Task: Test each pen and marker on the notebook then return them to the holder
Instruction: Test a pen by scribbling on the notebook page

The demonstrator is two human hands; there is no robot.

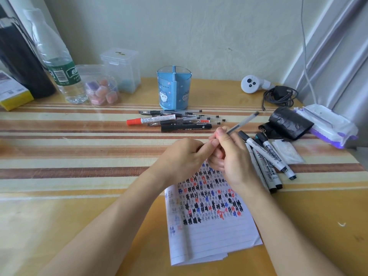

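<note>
My right hand (233,158) grips a thin clear pen (244,122) whose far end points up and right. My left hand (183,156) meets it at the pen's near end, fingers pinched there; the tip is hidden between the hands. Both hover over the top of the lined notebook (211,232), which is covered in black, red and blue hash marks. The blue holder (174,88) stands empty behind. In front of it lies a pile of pens and markers (179,120), including a red-capped marker (151,120) and a black marker (186,127). Three whiteboard markers (268,162) lie right of my hands.
At the back left stand a water bottle (59,66), a jar of erasers (103,90), a clear box (121,70) and a yellow box (14,92). At the right are a white controller (252,84), a coiled cable (278,95), a black roll (288,122) and a wipes pack (328,124).
</note>
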